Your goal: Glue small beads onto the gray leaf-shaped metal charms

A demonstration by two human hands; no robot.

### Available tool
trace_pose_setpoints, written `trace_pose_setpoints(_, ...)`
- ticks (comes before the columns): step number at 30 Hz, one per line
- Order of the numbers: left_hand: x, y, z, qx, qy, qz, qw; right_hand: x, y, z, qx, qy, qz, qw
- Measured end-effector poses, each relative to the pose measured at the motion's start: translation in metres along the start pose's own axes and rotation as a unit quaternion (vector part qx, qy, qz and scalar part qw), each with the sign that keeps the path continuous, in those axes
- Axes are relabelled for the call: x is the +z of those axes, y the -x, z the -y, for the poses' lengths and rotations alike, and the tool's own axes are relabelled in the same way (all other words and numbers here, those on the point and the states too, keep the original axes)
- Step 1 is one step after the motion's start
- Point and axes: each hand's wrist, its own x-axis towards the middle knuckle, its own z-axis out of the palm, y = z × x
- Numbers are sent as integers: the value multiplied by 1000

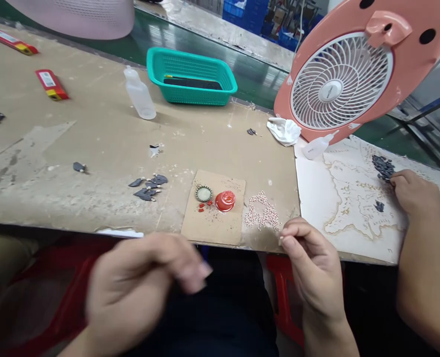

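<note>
My left hand (141, 282), blurred by motion, hangs in front of the table's near edge. Its fingers are curled and pressed together; anything inside them is hidden. My right hand (312, 267) pinches a tiny pale bead (281, 240) between thumb and forefinger, just below a spread of small pinkish beads (260, 210). Left of those beads lies a cardboard piece (214, 233), bearing a bottle cap (204, 193) and a glossy red blob (225, 200). Several dark flat pieces (149, 188), some with pale beads at their ends, lie farther left.
A co-worker's hand (415, 193) touches dark pieces (383, 167) on a map-printed sheet (316, 198). Behind stand a pink fan (331, 89), a green basket (193, 96) and a plastic bottle (140, 94). A smaller bottle (318, 146) and crumpled tissue (284, 131) lie near the fan.
</note>
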Motion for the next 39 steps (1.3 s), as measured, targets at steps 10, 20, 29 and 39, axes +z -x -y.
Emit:
trace_pose_setpoints(10, 43, -7, -17, -101, 0, 149, 984, 25, 21, 31, -21, -96, 81, 992)
trace_pose_setpoints(20, 30, 0, -15, -48, -78, 139, 986, 30, 8, 45, -117, 59, 123, 984)
trace_pose_setpoints(29, -74, -61, 4, 101, -542, -129, 824, 34, -30, 38, -118, 181, 64, 974)
trace_pose_setpoints(39, -92, -76, 3, 72, -531, -63, 842, 41, -67, 38, -146, 307, 138, 930)
